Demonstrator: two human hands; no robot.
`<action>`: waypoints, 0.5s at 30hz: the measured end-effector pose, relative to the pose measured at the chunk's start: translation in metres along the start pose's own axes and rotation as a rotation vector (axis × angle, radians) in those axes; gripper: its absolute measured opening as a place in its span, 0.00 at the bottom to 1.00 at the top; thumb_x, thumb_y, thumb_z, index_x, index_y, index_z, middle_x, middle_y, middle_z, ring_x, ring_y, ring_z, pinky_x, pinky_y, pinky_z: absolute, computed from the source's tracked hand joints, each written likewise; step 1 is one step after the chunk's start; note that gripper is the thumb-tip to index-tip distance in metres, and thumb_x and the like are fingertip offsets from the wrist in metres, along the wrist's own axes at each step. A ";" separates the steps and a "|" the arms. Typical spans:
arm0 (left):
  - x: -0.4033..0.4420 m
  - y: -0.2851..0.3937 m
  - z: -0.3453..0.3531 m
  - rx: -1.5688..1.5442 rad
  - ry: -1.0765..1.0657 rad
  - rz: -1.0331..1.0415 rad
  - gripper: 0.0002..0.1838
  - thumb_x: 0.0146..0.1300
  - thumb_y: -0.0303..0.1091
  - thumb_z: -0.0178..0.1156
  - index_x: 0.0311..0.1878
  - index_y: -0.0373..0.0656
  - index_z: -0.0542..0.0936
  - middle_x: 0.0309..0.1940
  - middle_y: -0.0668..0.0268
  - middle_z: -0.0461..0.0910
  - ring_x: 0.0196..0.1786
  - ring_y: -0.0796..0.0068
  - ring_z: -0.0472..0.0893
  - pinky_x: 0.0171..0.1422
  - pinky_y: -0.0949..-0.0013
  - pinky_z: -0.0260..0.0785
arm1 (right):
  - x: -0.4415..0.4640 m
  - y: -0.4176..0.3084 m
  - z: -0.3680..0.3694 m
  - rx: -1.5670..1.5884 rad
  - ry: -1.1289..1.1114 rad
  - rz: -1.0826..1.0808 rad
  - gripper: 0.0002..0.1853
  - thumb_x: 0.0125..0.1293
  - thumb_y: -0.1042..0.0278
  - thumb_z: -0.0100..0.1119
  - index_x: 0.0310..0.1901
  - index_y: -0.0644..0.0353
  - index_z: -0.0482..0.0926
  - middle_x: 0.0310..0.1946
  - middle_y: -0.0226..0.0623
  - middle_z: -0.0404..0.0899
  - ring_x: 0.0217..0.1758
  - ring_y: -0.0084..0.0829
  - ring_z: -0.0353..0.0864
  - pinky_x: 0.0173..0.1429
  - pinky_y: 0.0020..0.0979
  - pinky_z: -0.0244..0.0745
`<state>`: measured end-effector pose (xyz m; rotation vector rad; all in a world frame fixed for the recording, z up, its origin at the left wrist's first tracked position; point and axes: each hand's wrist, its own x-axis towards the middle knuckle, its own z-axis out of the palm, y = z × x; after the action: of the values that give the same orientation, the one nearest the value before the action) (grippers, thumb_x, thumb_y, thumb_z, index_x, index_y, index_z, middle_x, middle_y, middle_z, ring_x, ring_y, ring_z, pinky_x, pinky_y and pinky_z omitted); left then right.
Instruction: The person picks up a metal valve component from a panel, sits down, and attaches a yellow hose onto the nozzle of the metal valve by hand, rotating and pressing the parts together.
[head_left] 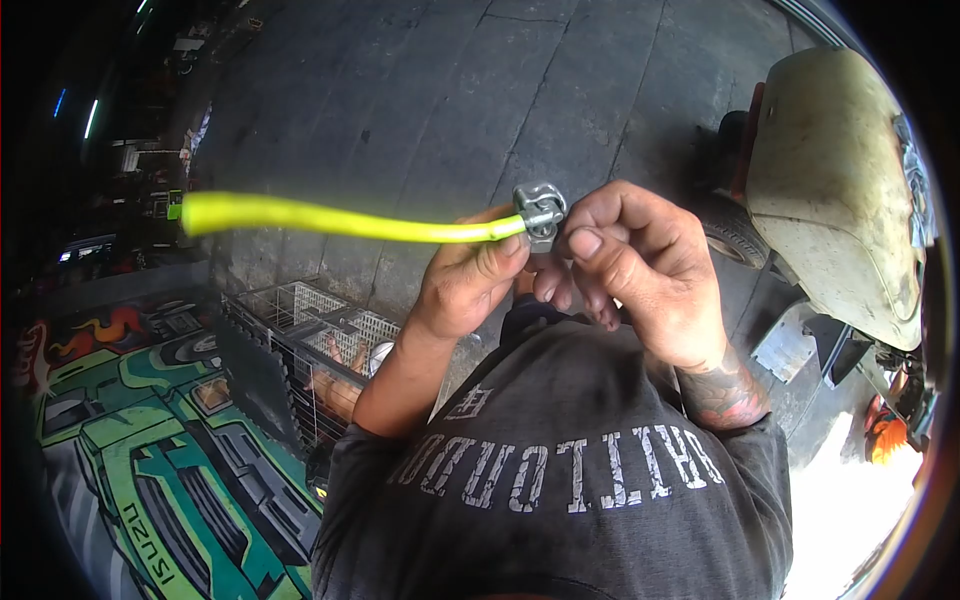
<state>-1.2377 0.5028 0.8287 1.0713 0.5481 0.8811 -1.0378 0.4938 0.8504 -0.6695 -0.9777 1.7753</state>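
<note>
"Yellow-green tube (350,225), stretched across the upper left of the frame. How is it held?"

"Pinched between the thumb and fingers of the left hand (468,285), close to the end that carries a shiny metal fitting (540,212), near the upper centre."

"And the right hand (665,290)?"

"Just right of the fitting, its fingers curled and the thumb bent towards the metal. The fingertips bunch up there, so I can't fairly say whether they touch it, or whether they hold anything small."

"What could go wrong?"

"The tube might swivel in that pinch, I'd judge, because the grip is at one end and the long length sticks out leftwards without support. A push on the fitting from the right hand could twist it askew, or nip a fingertip in its metal loops. If both hands loosened, it could drop to the grey floor (420,100)."

"Where does the tube lie against the grip?"

"Its fitting end rises just past the left thumb; the rest runs left, its far end blurred."
</note>
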 end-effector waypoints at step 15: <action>-0.006 -0.003 -0.007 -0.079 -0.101 0.080 0.25 0.77 0.47 0.46 0.59 0.30 0.70 0.28 0.58 0.76 0.32 0.66 0.79 0.39 0.59 0.77 | 0.001 0.004 0.009 0.036 0.006 -0.155 0.04 0.72 0.82 0.51 0.45 0.71 0.70 0.25 0.37 0.79 0.27 0.22 0.82 0.30 0.20 0.78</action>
<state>-1.2450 0.5004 0.8229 1.0648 0.3855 0.9058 -1.0471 0.4914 0.8519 -0.5608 -0.9654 1.6503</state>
